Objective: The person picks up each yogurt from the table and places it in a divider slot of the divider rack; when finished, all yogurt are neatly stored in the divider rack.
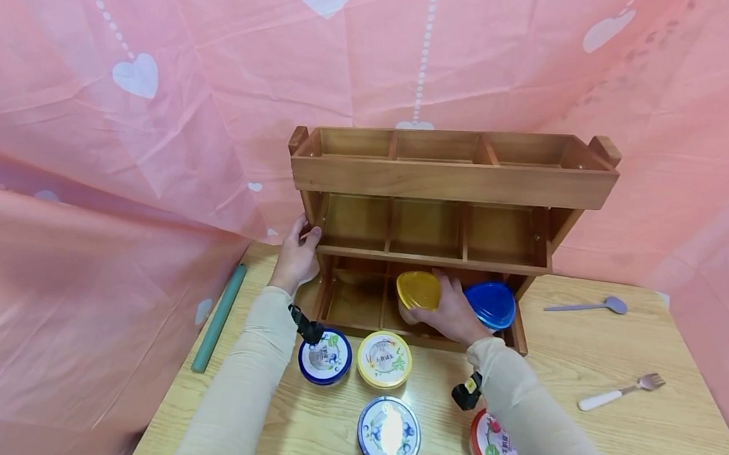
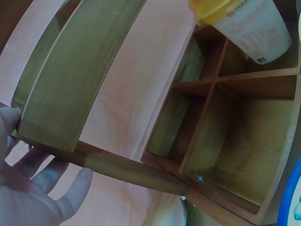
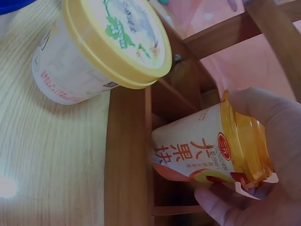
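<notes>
A wooden tiered shelf [image 1: 450,182] with compartments stands at the back of the table. My left hand [image 1: 295,254] rests against its left side; in the left wrist view this hand [image 2: 42,188] has spread fingers by the wooden side rail [image 2: 122,165]. With thumb and fingers, my right hand [image 1: 454,313] grips a cup with an orange-yellow lid [image 1: 418,290] at the bottom tier's middle compartment. That cup [image 3: 195,143] lies sideways across the right wrist view, its lid in my grasp. Right of this hand, a blue-lidded cup [image 1: 491,304] sits in the bottom-right compartment.
Before the shelf stand a blue-rimmed tub [image 1: 325,356], a yellow-rimmed tub [image 1: 384,360], another blue-rimmed tub [image 1: 375,436] and a red-rimmed tub [image 1: 496,449]. A spoon [image 1: 587,306] and fork [image 1: 622,392] lie right; a green stick [image 1: 220,318] lies left. Pink cloth [image 1: 223,69] hangs behind.
</notes>
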The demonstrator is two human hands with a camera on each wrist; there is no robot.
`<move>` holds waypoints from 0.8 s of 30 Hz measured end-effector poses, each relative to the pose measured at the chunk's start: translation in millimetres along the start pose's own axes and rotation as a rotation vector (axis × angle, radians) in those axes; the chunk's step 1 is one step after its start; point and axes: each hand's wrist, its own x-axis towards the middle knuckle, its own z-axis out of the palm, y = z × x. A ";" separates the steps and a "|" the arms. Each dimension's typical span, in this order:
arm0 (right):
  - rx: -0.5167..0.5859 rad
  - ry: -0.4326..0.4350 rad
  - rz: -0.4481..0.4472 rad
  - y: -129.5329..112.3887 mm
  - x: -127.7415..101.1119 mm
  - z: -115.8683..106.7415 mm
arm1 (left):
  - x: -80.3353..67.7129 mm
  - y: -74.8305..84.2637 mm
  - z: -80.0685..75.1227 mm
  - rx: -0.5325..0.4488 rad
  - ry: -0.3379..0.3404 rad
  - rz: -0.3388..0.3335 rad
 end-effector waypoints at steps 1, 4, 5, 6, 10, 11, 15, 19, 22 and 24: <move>0.000 0.003 -0.003 0.8 1.7 1.9 | 0.0 -0.3 -0.2 -0.001 -0.001 0.002; 0.005 0.008 0.003 2.8 5.6 6.4 | -0.2 -0.8 0.1 -0.011 0.000 0.004; 0.008 0.009 0.006 3.2 6.4 7.4 | -0.2 -0.9 0.3 -0.015 0.001 0.004; 0.008 0.008 0.007 3.6 7.3 8.4 | -0.1 -1.1 0.4 -0.020 0.000 0.004; 0.010 0.011 0.011 5.1 9.8 11.4 | 0.4 -1.2 0.8 -0.018 0.005 -0.002; 0.006 0.015 0.008 5.5 10.1 11.9 | 0.6 -1.2 0.8 -0.013 0.007 -0.006; 0.012 0.020 0.008 7.1 10.7 14.1 | 0.5 -0.6 0.6 0.007 0.006 -0.017; 0.034 0.006 0.037 6.8 10.2 15.1 | 0.0 1.3 0.6 0.008 0.004 -0.015; 0.041 -0.011 0.056 7.0 9.7 16.3 | -0.2 1.3 0.2 -0.002 0.004 -0.012; 0.036 -0.016 0.060 7.1 8.7 16.5 | 0.1 0.9 0.0 -0.007 0.002 -0.015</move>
